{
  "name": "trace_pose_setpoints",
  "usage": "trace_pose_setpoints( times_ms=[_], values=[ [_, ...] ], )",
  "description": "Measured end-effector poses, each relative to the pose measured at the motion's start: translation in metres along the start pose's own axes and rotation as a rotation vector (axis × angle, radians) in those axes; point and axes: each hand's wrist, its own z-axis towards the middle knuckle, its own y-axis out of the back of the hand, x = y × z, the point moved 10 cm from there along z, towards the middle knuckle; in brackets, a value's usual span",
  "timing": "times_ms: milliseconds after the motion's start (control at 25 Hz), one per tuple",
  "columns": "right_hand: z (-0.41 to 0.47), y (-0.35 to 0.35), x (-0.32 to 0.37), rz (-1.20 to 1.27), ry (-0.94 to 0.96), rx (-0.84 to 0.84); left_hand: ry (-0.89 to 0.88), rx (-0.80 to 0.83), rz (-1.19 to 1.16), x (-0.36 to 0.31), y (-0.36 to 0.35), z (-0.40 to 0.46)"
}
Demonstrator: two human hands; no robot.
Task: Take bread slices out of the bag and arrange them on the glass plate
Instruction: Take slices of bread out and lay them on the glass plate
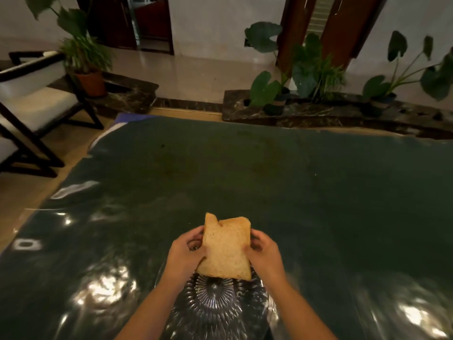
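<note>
Fingers of both hands pinch bread slice [226, 249] above glass plate [215, 307]; table [269, 173] around bare.

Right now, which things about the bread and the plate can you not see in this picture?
Head view only:
- Bread bag: not in the frame.
- Glass plate: near rim cut by the bottom edge, far part hidden by the bread.
- Slice count: a second slice may sit behind the first.
- Left hand and right hand: fingertips hidden behind bread.

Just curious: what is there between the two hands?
In the head view, a bread slice lies between the left hand and right hand, pinched at its sides above the glass plate.
</note>
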Motion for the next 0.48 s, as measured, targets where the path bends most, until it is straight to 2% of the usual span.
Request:
trace_pose_setpoints(
  times_ms=[360, 480],
  values=[
    [0.018, -0.014, 0.013, -0.29, 0.079, -0.039, -0.027, 0.02, 0.25, 0.007, -0.004, 0.026],
    [0.015, -0.007, 0.017, -0.335, 0.078, -0.098, -0.073, -0.037, 0.315, 0.002, 0.0, 0.02]
  ],
)
